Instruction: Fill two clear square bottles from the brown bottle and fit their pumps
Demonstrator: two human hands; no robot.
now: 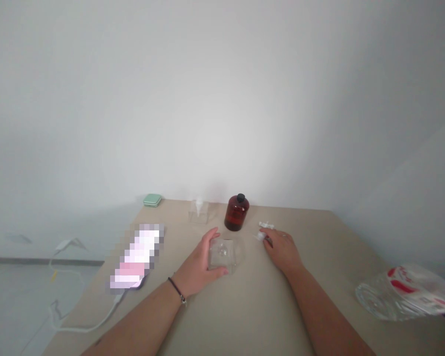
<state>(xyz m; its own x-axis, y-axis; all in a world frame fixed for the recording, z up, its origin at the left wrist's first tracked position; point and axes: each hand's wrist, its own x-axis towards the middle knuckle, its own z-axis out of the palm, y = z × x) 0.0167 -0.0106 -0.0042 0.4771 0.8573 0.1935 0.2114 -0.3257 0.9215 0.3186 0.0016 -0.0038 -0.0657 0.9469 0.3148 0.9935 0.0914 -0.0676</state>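
My left hand (198,264) is curled round the side of a clear square container (222,254) on the table, thumb at its near side and fingers at the far side. A round opening or knob shows in the middle of the container. To the right, my right hand (285,252) rests low over the table with its fingertips closed on a small clear-and-white piece (260,236), too small to name. Just beyond those fingertips lies a small white item (266,225). A dark amber bottle (236,215) with a black cap stands upright behind both hands.
Near the wall is a clear square container with a white nozzle-like piece (199,206). A green case (152,200) sits at the back left corner. A phone (139,254) with a white cable (96,324) lies left. A large clear plastic bottle (404,291) lies at right.
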